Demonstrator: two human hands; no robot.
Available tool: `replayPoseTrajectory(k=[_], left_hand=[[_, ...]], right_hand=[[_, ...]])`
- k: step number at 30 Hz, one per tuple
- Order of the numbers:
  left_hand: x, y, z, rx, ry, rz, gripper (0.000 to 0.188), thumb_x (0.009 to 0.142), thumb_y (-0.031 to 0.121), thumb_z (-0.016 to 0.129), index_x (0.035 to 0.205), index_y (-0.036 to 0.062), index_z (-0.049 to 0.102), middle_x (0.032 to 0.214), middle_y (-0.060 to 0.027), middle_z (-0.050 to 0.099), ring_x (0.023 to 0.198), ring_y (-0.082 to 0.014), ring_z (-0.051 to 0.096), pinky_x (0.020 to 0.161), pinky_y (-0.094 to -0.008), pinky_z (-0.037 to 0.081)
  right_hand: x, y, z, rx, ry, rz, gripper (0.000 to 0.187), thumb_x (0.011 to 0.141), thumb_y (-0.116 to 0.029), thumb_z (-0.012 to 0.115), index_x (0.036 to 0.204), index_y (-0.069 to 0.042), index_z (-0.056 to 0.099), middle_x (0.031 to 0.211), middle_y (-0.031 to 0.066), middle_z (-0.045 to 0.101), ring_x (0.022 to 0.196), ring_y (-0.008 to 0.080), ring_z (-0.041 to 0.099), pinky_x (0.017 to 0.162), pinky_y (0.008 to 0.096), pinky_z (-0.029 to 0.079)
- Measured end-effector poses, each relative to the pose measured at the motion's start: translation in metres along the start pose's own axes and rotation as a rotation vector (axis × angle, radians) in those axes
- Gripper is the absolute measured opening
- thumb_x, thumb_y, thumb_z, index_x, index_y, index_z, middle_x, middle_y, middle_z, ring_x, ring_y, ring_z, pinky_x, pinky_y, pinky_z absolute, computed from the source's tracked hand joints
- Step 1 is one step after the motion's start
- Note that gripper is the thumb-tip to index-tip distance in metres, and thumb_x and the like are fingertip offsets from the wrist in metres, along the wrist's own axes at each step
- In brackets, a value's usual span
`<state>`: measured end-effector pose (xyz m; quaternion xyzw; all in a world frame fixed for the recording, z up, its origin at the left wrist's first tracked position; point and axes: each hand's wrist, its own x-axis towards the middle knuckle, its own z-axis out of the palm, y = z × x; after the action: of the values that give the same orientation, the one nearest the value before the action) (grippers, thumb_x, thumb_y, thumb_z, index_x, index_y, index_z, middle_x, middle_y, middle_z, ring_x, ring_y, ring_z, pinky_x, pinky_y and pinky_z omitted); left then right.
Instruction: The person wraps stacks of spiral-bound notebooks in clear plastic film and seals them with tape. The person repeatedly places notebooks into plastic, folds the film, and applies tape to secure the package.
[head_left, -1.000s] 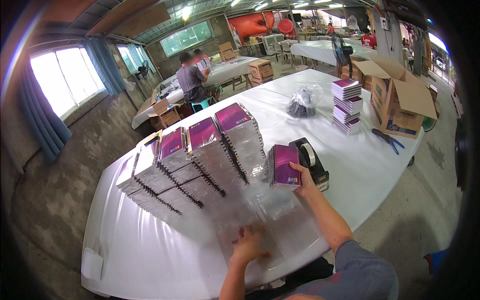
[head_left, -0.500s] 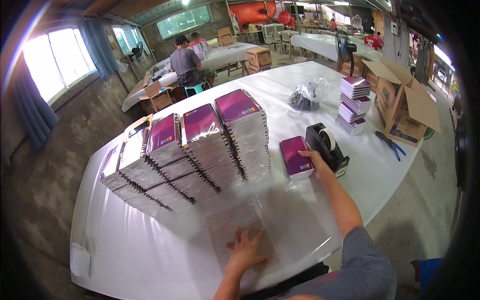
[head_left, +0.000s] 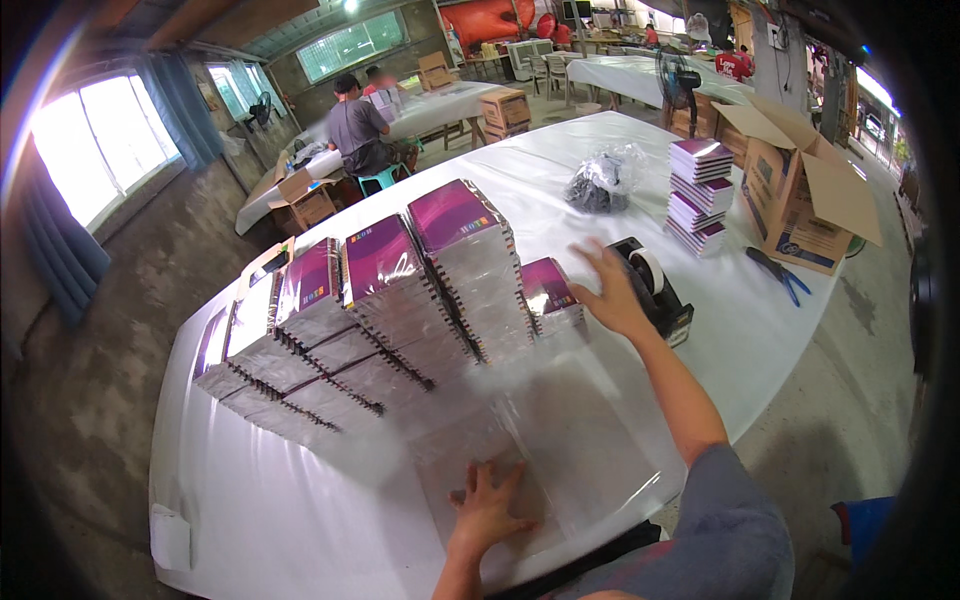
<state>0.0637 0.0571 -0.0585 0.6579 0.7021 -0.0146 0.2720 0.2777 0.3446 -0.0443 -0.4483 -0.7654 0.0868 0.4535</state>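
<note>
My left hand [head_left: 490, 510] lies with fingers spread on a clear plastic sheet [head_left: 590, 455] at the near side of the table. Fingers apart and holding nothing, my right hand [head_left: 608, 290] is over the gap between a short pile of purple spiral notebooks [head_left: 547, 284] and a black tape dispenser [head_left: 660, 300]. That pile sits close to the right side of the tall wrapped notebook stacks [head_left: 455, 215]. Whether my right fingertips touch the dispenser cannot be made out.
Farther right stand a leaning notebook stack [head_left: 697, 195], blue-handled pliers [head_left: 778, 272] and an open cardboard box [head_left: 800, 205]. A bag of dark items [head_left: 603, 185] lies toward the back. A person in grey [head_left: 358, 130] sits at another table.
My right hand has let go of the short notebook pile and opened. The pile has shifted left, up to the tall stacks. My left hand stays on the plastic.
</note>
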Motion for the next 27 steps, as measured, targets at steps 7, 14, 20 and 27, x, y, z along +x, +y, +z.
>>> replayPoseTrajectory(k=[7, 14, 20, 27], left_hand=[[0.002, 0.003, 0.0, 0.069, 0.025, 0.049, 0.106, 0.048, 0.049, 0.084, 0.141, 0.0312, 0.036, 0.145, -0.0144, 0.023, 0.138, -0.0388, 0.016, 0.098, -0.0694, 0.026], [0.007, 0.002, -0.003, -0.045, 0.006, 0.027, 0.106, 0.05, 0.048, 0.084, 0.142, 0.0304, 0.035, 0.149, -0.0134, 0.018, 0.139, -0.0388, 0.012, 0.099, -0.0693, 0.023], [0.009, -0.001, 0.002, 0.021, 0.082, 0.07, 0.108, 0.045, 0.048, 0.085, 0.14, 0.0233, 0.039, 0.146, -0.0147, 0.024, 0.134, -0.0357, 0.028, 0.102, -0.0595, 0.03], [0.016, -0.009, 0.009, -0.098, 0.103, 0.112, 0.105, 0.044, 0.042, 0.087, 0.138, 0.0271, 0.041, 0.147, -0.0079, 0.023, 0.135, -0.033, 0.025, 0.095, -0.0675, 0.031]], right_hand=[[-0.083, 0.018, -0.063, -0.239, 0.281, 0.446, 0.119, 0.054, -0.021, 0.087, 0.148, -0.02, 0.014, 0.148, 0.0186, 0.017, 0.132, 0.0447, 0.025, 0.106, 0.0537, 0.025], [-0.099, 0.037, -0.08, -0.19, 0.271, 0.308, 0.112, 0.057, -0.009, 0.083, 0.146, -0.017, 0.016, 0.139, 0.0219, 0.026, 0.119, 0.0404, 0.043, 0.095, 0.0422, 0.045], [-0.141, 0.009, -0.1, -0.129, 0.206, 0.282, 0.105, 0.059, -0.009, 0.082, 0.144, -0.016, 0.021, 0.141, 0.0232, 0.023, 0.111, 0.0409, 0.048, 0.089, 0.0428, 0.048], [-0.165, 0.016, -0.127, 0.352, 0.188, 0.387, 0.108, 0.061, -0.01, 0.082, 0.146, -0.014, 0.014, 0.145, 0.023, 0.022, 0.12, 0.039, 0.044, 0.1, 0.0423, 0.039]])
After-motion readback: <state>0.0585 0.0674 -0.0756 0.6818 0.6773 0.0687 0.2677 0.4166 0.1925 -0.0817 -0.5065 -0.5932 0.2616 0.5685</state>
